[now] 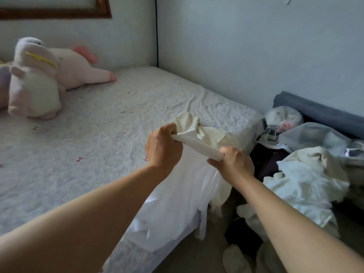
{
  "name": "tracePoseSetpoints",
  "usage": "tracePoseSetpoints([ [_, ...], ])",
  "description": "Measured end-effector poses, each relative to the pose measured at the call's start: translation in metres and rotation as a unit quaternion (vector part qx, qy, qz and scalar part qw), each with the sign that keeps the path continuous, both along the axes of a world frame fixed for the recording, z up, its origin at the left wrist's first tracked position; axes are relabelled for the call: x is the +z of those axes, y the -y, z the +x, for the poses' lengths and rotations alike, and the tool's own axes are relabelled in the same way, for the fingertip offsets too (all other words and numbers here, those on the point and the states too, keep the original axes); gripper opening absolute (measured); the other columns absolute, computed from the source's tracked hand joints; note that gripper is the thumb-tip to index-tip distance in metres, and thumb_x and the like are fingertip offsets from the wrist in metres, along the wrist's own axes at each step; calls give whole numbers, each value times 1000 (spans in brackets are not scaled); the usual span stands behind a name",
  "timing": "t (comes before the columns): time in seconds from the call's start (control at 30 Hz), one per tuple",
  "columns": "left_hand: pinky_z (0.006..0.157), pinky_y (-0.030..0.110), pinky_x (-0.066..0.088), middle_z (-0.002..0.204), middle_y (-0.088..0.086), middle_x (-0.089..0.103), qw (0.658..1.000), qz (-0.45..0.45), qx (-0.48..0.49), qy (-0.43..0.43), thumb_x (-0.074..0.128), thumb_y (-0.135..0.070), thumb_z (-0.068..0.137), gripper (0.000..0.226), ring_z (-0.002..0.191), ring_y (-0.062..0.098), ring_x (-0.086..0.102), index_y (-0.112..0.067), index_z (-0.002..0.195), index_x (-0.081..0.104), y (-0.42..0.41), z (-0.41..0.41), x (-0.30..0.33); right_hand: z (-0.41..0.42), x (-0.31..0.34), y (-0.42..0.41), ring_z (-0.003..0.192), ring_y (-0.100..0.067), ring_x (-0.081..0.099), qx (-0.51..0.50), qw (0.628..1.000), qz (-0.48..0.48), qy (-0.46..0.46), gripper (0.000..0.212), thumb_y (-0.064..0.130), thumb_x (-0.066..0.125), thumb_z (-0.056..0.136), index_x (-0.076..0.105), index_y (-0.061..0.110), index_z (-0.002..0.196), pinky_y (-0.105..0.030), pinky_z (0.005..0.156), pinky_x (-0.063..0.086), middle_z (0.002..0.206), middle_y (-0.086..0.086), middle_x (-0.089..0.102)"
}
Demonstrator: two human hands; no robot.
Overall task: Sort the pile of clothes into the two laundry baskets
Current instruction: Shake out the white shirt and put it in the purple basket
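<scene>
Both fists, left hand (pixel 164 147) & right hand (pixel 234 161), clenched round white garment (pixel 177 196), prob. unlabelled, over bed (pixel 88 134).

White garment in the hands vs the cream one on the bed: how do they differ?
The white garment is bright white; the cream garment is yellowish. The white one is gripped at its top edge by the left hand and right hand and hangs over the bed edge; the cream one lies crumpled on the bed. Both are light fabric.

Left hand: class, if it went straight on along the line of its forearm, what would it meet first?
Probably the cream garment bunched on the bed, just beyond the left hand; depth is uncertain.
</scene>
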State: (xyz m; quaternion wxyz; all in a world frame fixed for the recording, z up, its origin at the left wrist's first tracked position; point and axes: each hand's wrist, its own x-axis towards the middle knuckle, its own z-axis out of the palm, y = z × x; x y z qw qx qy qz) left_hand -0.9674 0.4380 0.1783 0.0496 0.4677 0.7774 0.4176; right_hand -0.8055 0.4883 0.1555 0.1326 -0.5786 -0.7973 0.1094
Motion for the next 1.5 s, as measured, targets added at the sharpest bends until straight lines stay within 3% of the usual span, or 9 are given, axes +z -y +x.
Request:
tracePoseSetpoints([
  [0.13, 58, 33, 36, 72, 11, 64, 998, 49, -25, 9, 48, 2, 73, 22, 74, 32, 56, -16, 62, 46, 6, 27, 49, 38, 58, 14, 87, -26, 58, 14, 999, -28, 9, 29, 36, 68, 80, 46, 19, 72, -28, 65, 36, 79, -1, 53],
  [0.3, 58, 29, 29, 70, 8, 54, 996, 60, -59, 14, 44, 6, 73, 30, 72, 29, 50, -20, 60, 35, 11, 63, 107, 85, 120, 32, 90, -28, 60, -28, 999, 22, 22, 26, 26, 69, 79, 44, 20, 76, -28, 64, 36, 86, -3, 56],
  [0.5, 72, 38, 54, 88, 10, 69, 993, 24, -114, 35, 42, 2, 71, 37, 87, 31, 63, -20, 84, 68, 10, 94, 151, 132, 180, 46, 91, -28, 59, -87, 995, 29, 41, 42, 38, 76, 74, 41, 17, 62, -27, 66, 36, 101, -9, 62],
  [0.73, 63, 27, 40, 77, 6, 58, 976, -42, -209, 41, 52, -3, 73, 21, 85, 31, 60, -19, 60, 46, 14, 144, 180, 171, 228, 68, 96, -26, 60, -177, 984, -17, -31, 14, 21, 68, 82, 56, 14, 84, -26, 67, 39, 99, -7, 62],
  [0.87, 63, 26, 36, 79, 3, 55, 955, -69, -287, 27, 67, -21, 78, 17, 83, 27, 56, -18, 71, 51, 20, 173, 194, 184, 238, 86, 102, -31, 63, -229, 972, -23, -39, 31, 34, 67, 84, 65, 7, 98, -29, 70, 43, 109, -15, 67],
  [1.03, 62, 26, 36, 71, 1, 54, 930, -89, -355, 17, 67, -28, 82, 16, 90, 28, 61, -14, 79, 59, 29, 205, 208, 211, 262, 121, 61, -16, 52, -324, 940, -27, -107, 36, 37, 78, 70, 53, 13, 73, -26, 49, 36, 67, 0, 54],
  [1.17, 67, 32, 44, 77, 11, 59, 903, -100, -416, 34, 61, -25, 87, 16, 85, 31, 61, -12, 78, 64, 42, 237, 224, 235, 279, 149, 80, -25, 58, -370, 905, 1, -208, 26, 18, 73, 77, 61, 0, 92, -28, 63, 40, 86, -13, 62],
  [1.4, 39, 22, 46, 69, 5, 58, 827, -117, -532, 138, 55, -9, 84, 7, 53, 20, 56, -11, 88, 61, 96, 327, 251, 282, 304, 216, 74, -20, 53, -401, 845, 14, -354, 26, 0, 58, 86, 45, 12, 67, -37, 70, 55, 74, -6, 47],
  [1.5, 53, 30, 53, 79, 9, 61, 799, -126, -570, 146, 57, -8, 83, 12, 63, 25, 59, -11, 92, 62, 124, 362, 256, 303, 311, 246, 86, -26, 58, -399, 845, 10, -356, 19, 0, 55, 90, 50, 9, 74, -39, 74, 56, 82, -10, 54],
])
